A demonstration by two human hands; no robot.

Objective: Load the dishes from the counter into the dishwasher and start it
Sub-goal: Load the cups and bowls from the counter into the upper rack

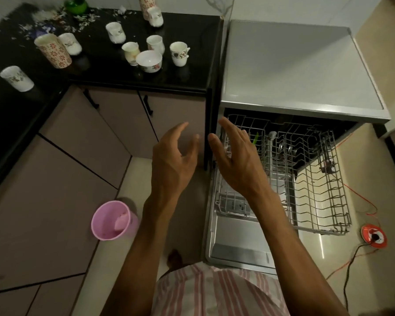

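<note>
The counter (192,71) is glossy black, the cups (179,53) white with floral prints, the bucket (111,221) pink, the dishwasher (294,71) grey, the shirt (214,293) pink-and-white striped.

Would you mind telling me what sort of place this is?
Most likely a home kitchen: an open dishwasher with its rack pulled out, a black counter holding cups, and cabinets beneath.

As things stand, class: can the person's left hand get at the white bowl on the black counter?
Probably yes. The left hand is open, holds nothing, and nothing stands between it and the bowl near the counter's front edge.
</note>
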